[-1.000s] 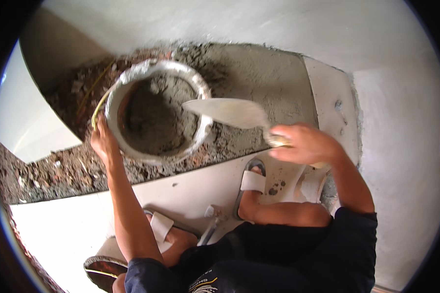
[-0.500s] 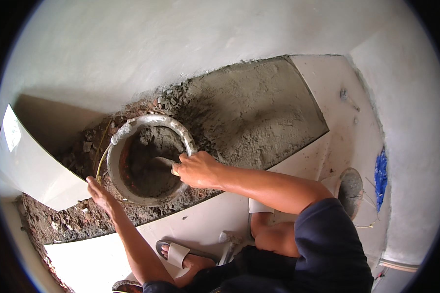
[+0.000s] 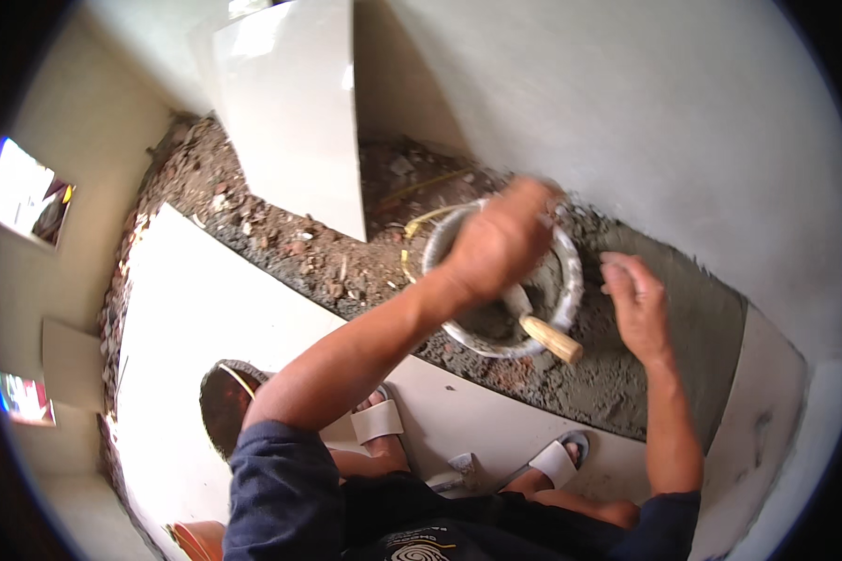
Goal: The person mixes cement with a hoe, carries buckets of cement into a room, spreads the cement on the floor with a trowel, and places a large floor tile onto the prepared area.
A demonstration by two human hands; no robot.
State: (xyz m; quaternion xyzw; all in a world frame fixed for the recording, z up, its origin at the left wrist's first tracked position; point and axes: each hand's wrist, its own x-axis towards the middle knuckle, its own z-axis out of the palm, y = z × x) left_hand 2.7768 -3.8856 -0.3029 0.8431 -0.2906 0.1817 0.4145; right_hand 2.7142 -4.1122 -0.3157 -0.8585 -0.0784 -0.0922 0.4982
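Note:
A round bucket (image 3: 573, 280) with a mortar-smeared pale rim stands on rubble, with grey mortar inside. In it rests a trowel (image 3: 552, 338), its wooden handle leaning out over the near right rim, with no hand on it. My left hand (image 3: 500, 241) is above the bucket's far side, smeared by motion; its fingers cannot be made out, and it hides part of the bucket. To the right of the bucket, my right hand (image 3: 638, 309) hovers over the spread mortar (image 3: 688, 309), fingers loosely bent and apart, with nothing in them.
A large pale tile (image 3: 295, 112) leans against the wall beyond the rubble (image 3: 295, 243). Pale floor tiles (image 3: 225, 299) lie on the near side. A dark bucket (image 3: 217, 411) and an orange container (image 3: 201, 538) stand at left. A hammer-like tool (image 3: 458, 470) lies between my feet.
The view has swung left. My right hand has let go of the trowel and moved right of the bucket. My left hand has gone from beside the leaning tile to above the bucket.

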